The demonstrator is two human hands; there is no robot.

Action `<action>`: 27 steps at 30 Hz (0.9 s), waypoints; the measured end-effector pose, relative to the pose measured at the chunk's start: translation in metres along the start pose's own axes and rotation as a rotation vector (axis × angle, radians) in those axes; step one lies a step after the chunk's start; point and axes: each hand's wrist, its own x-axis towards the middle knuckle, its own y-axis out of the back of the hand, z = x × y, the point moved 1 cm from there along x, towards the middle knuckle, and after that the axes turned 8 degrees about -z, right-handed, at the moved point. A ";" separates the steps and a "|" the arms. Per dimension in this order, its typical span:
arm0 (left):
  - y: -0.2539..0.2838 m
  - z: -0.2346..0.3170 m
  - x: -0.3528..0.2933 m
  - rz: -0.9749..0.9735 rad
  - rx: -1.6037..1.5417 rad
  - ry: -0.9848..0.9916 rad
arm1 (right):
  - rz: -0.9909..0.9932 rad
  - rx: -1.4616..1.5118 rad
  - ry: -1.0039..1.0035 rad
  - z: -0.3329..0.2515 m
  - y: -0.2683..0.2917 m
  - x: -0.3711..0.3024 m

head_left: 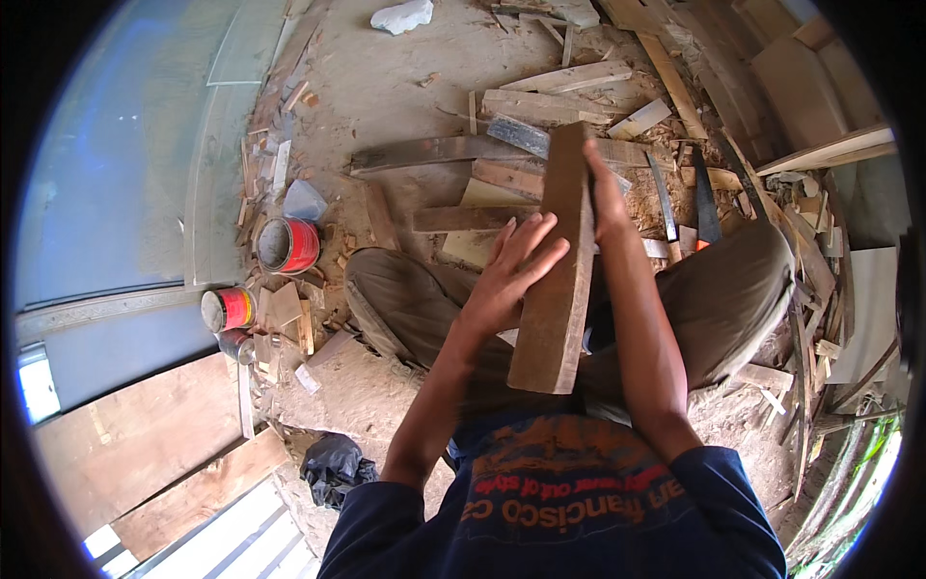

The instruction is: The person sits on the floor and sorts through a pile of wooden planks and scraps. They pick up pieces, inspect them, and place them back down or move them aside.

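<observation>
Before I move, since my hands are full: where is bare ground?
Mostly bare ground lies between the white lump, the scraps along the left panel and the dark beam. A smaller dusty patch separates the black bag from the left leg. It is crowded around the red cans and planks ahead.

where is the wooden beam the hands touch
In the head view, the wooden beam is right of centre, over the lap, between the left hand and right hand.
</observation>
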 end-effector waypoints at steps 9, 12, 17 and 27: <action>0.015 -0.007 -0.039 0.218 -0.358 0.342 | 0.095 -0.471 -0.378 0.099 0.016 0.044; 0.025 -0.016 -0.054 0.503 -0.388 0.871 | 0.169 -1.117 -0.046 0.143 0.059 0.071; 0.031 -0.083 -0.133 0.912 -0.410 0.688 | 0.221 -1.740 -0.022 0.169 0.077 0.058; 0.027 -0.096 -0.120 1.252 -0.867 0.674 | 0.998 -1.121 -0.026 0.100 0.191 0.087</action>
